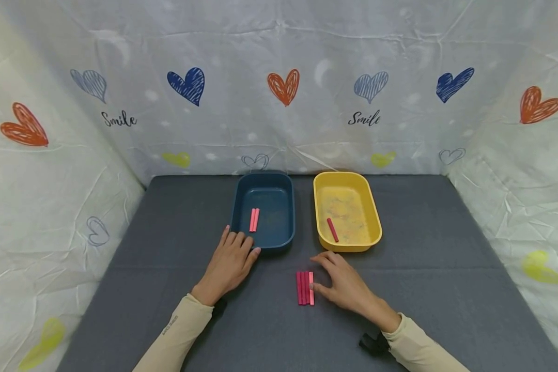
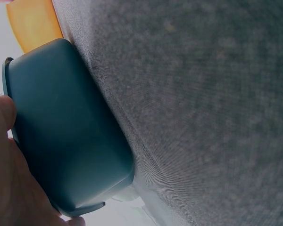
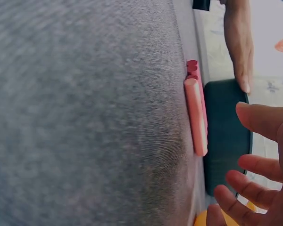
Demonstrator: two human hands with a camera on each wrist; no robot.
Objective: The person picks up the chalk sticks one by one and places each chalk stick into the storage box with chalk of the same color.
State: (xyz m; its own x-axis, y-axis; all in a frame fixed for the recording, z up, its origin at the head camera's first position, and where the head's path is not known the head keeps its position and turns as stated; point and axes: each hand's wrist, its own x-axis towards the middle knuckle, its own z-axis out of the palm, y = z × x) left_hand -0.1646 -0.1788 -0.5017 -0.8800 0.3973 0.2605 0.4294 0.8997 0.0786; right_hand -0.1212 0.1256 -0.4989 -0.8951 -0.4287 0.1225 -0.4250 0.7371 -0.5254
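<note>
Several pink and red sticks [image 1: 305,287] lie side by side on the grey mat, seen close in the right wrist view as a row of sticks [image 3: 196,110]. My right hand [image 1: 341,281] rests just right of them, fingers spread and relaxed, holding nothing; its fingers [image 3: 254,188] hover near the row. My left hand [image 1: 230,258] lies flat on the mat with its fingers against the near left corner of the blue tray [image 1: 263,212], which holds two pink sticks [image 1: 253,219]. The yellow tray [image 1: 346,209] holds one red stick [image 1: 332,230].
A grey mat [image 1: 428,268] covers the table, enclosed on three sides by a white cloth with hearts [image 1: 283,88]. The blue tray's outer wall [image 2: 61,132] fills the left wrist view, with the yellow tray [image 2: 33,21] behind it.
</note>
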